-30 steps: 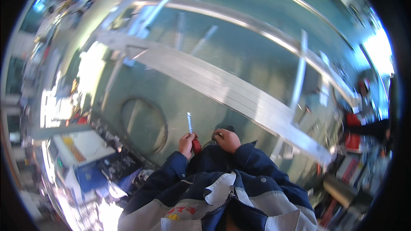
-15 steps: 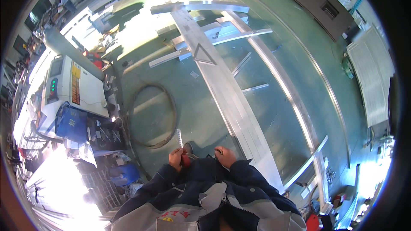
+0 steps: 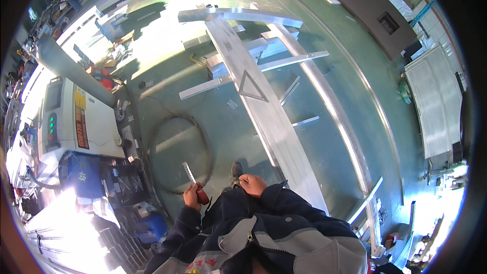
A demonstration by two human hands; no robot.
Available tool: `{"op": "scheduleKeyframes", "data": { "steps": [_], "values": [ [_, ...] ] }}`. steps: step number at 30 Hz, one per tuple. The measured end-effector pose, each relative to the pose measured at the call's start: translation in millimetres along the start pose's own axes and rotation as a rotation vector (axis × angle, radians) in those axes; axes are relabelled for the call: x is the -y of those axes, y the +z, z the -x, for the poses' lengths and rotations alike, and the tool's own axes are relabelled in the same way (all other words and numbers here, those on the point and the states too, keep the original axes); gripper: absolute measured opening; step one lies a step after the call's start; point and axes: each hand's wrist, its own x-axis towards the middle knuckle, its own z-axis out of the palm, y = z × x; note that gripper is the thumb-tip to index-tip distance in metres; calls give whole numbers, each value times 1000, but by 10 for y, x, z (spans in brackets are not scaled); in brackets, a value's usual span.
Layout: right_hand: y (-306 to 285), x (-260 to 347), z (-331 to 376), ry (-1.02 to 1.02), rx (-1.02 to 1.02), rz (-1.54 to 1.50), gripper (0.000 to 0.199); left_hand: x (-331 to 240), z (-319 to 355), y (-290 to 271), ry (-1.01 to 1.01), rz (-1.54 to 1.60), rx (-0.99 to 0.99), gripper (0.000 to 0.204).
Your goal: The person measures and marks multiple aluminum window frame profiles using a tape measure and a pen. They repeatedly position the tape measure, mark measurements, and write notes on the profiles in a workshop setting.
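Note:
My left hand (image 3: 192, 198) is closed round a red tape measure (image 3: 203, 196), held low in front of me. A short length of its pale blade (image 3: 188, 172) sticks out away from me. My right hand (image 3: 253, 185) is closed beside it, in front of my jacket; a small dark tip shows at its fingers, too small to name. To the right of my right hand runs a long, wide metal beam (image 3: 284, 137), which neither hand touches. A flat triangular metal frame (image 3: 257, 86) lies on the beam's far half.
A coiled hose (image 3: 208, 155) lies on the green floor, left of the beam. A white machine cabinet (image 3: 99, 129) with a blue bag (image 3: 86, 175) stands at left. A second long metal bar (image 3: 337, 101) runs at right, and a crosswise bar (image 3: 203, 87) lies farther off.
My left hand has moved left with the tape measure, whose blade now slants away to the left. My right hand has shifted slightly left. The view has shifted a little.

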Motion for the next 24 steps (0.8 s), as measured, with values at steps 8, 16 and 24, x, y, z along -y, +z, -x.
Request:
{"op": "scheduleKeyframes", "data": {
  "steps": [8,16,24],
  "values": [
    [131,208,-1363,-51,80,8,21,-657,-263,-44,89,40,-190,18],
    [432,532,-2481,-113,171,-15,18,-1398,-576,-427,129,116,-300,16],
    [832,880,-3760,-23,170,6,18,-2433,-1789,-867,107,117,-253,15]
  ]
}}
